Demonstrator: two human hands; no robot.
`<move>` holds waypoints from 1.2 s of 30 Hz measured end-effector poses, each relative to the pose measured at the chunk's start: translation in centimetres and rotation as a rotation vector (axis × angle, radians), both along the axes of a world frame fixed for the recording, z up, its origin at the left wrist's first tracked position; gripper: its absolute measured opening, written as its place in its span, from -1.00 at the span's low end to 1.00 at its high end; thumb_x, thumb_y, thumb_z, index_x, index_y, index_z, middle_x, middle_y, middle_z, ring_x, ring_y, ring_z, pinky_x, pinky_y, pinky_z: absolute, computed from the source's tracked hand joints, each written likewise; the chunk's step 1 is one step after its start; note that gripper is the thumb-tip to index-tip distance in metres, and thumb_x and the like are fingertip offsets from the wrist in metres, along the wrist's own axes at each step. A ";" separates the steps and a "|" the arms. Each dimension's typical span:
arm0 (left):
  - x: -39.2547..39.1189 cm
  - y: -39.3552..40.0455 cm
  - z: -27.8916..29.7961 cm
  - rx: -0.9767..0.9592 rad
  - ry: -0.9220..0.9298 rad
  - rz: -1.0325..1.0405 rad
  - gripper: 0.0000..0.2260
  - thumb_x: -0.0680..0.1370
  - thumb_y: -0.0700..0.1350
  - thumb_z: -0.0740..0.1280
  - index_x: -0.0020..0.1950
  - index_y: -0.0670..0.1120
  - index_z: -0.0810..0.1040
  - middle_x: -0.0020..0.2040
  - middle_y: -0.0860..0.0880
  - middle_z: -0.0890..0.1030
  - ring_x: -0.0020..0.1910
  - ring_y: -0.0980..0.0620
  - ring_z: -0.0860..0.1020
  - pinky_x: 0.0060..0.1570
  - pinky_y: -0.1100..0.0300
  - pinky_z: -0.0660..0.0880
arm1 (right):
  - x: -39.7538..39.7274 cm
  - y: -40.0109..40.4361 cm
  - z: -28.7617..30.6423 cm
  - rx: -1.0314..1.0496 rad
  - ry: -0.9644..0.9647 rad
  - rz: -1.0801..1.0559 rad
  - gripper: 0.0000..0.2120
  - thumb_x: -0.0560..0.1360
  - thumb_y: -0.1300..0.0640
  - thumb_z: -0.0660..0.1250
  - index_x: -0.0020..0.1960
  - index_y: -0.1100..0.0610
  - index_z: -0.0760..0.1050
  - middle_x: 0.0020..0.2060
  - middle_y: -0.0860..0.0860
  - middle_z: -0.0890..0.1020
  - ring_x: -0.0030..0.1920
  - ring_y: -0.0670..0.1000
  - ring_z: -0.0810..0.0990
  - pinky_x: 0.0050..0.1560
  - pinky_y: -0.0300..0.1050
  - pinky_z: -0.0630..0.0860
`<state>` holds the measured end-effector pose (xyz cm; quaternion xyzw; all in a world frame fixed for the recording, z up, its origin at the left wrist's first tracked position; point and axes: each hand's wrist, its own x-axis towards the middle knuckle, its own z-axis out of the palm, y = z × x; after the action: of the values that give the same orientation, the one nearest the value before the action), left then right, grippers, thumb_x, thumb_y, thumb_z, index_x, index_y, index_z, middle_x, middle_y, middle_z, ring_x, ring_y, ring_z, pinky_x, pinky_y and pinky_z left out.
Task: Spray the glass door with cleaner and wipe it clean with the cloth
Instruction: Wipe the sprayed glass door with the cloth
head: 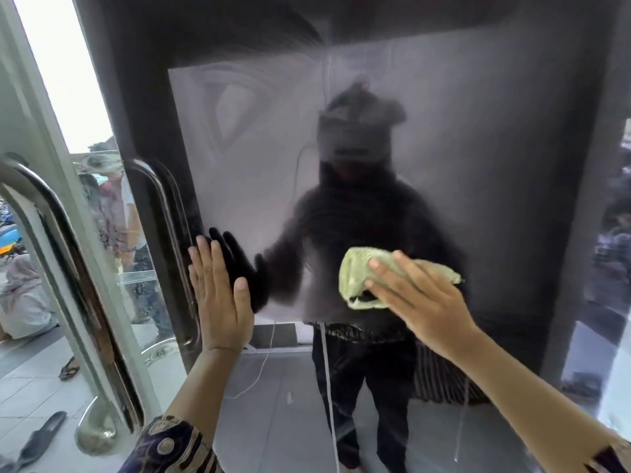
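Left hand [218, 291]: nearest the lens; flat on the tall dark-tinted glass door [461, 172], fingers straight and together, just right of the curved steel pull handle [167, 247]. Probably braces the hinged panel against wiping pressure.
Right hand [413, 298]: further right of that handle, fingers spread, palm pressing the crumpled pale-green cloth [362, 278] onto the glass; not curled round it. Spread likely widens contact.
Cloth: bunched, sandwiched between palm and pane, mid-height.
Glass: hazy, streaked film above the cloth; wiping judged under way.
Spray bottle: not in view.
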<state>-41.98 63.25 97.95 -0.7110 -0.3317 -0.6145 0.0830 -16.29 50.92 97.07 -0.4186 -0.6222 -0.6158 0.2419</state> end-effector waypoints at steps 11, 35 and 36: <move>1.9 0.0 -1.0 -0.021 0.061 0.056 -0.43 0.59 0.15 -0.18 0.43 -0.24 -0.13 0.44 -0.18 -0.09 0.44 -0.12 -0.12 0.41 0.13 -0.29 | 3.3 -2.3 -3.3 0.338 0.781 -0.076 -0.57 0.45 0.45 0.21 0.29 0.25 0.28 0.31 0.24 0.31 0.26 0.30 0.34 0.28 0.08 0.24; 1.6 0.4 -1.0 0.002 0.045 -0.017 -0.41 0.61 0.12 -0.15 0.45 -0.31 -0.04 0.44 -0.20 -0.10 0.44 -0.11 -0.15 0.41 0.13 -0.32 | -3.1 1.3 -6.1 -0.199 -0.131 0.022 -0.60 0.52 0.23 0.22 0.34 0.02 0.33 0.34 -0.06 0.37 0.30 0.07 0.40 0.26 -0.06 0.33; 1.6 0.3 -1.0 0.003 0.043 -0.022 -0.41 0.61 0.12 -0.15 0.45 -0.32 -0.04 0.44 -0.20 -0.10 0.44 -0.12 -0.15 0.41 0.13 -0.32 | -2.3 0.8 -6.2 -0.220 -0.162 -0.001 -0.59 0.51 0.22 0.24 0.34 0.02 0.34 0.34 -0.06 0.37 0.30 0.08 0.41 0.25 -0.06 0.36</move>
<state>-40.43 63.57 96.99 -0.7275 -0.3211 -0.6005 0.0847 -18.58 51.70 90.85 -0.3918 -0.7032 -0.5758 0.1432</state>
